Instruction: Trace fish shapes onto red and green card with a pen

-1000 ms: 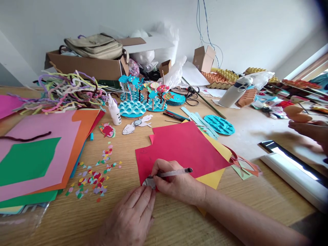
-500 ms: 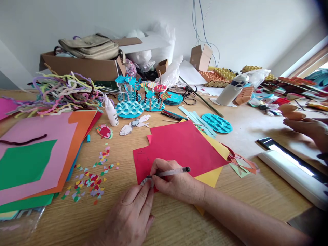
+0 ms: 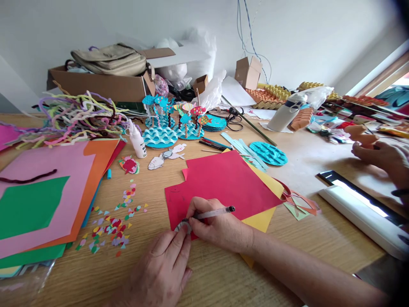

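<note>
gripping a pen, right hand marks red paper; left hand presses flat, no writing legible.

Both the left hand and right hand are bare, with no sleeves, rings or gloves showing.

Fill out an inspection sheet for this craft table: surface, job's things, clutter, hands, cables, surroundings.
Surface: wooden table, mostly covered.
Job's things: pen tracing around a small round template on the red paper, which lies over a yellow sheet.
Clutter: paper confetti, coloured paper stack, pipe cleaners, glue bottle, blue wave discs with paper fish, cardboard box.
Hands: right hand grips the pen; left hand presses the template.
Cables: wires hang on the wall.
Surroundings: another person's hand at right.
</note>
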A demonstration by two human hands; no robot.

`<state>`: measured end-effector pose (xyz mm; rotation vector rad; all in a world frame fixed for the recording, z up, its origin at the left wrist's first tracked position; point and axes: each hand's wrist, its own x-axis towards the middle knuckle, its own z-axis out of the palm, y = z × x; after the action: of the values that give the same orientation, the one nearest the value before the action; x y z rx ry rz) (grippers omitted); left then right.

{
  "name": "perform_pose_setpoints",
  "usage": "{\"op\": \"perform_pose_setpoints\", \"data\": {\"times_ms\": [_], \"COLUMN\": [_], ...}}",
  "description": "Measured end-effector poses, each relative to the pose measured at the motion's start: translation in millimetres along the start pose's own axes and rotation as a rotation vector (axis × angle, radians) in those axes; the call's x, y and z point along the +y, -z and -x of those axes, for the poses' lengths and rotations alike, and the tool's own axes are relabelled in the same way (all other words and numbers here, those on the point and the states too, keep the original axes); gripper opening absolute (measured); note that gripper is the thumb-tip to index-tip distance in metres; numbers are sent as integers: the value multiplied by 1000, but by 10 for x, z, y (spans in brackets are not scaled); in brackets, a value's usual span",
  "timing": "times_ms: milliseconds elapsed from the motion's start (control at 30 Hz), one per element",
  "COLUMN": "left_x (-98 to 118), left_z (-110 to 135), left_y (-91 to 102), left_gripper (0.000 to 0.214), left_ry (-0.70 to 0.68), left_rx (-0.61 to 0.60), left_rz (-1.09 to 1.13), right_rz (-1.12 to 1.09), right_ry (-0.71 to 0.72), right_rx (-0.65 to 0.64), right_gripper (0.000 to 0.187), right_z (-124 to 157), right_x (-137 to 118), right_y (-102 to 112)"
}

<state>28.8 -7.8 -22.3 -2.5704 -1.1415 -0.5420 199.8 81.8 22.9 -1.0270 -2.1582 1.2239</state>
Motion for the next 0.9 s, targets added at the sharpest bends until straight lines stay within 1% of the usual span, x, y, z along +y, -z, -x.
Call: {"op": "perform_pose_setpoints", "data": {"times_ms": [100,200,367,533,633,800,900], "left_x": [-1,-3,-22,-22,3,48,41], "left_z": [20,31,-2,-59,-86,-59,-32], "left_y": [-25,-35,13,45,26,-55,-63], "left_gripper": [34,35,34,33,32,34,34], "left_ry": [11,3,9,38,63,94,71], "left_rx": [-40,-28,-16,-25,-23,30,-4], "left_rz": [1,-3,8,50,68,75,62], "right_rz": [-106,-176,-45,-3,10,40,63], "right_ry": [-13,-25,-12,-1,-5,16,32], "right_rx": [62,81,45,21,5,-3,8], "right_gripper": [15,15,17,17,17,17,16], "right_z": [-3,-1,0,1,7,25,31], "right_x": [32,57,40,15,8,-5,-3], "right_y": [-1,1,-10,-21,-23,-21,-22]}}
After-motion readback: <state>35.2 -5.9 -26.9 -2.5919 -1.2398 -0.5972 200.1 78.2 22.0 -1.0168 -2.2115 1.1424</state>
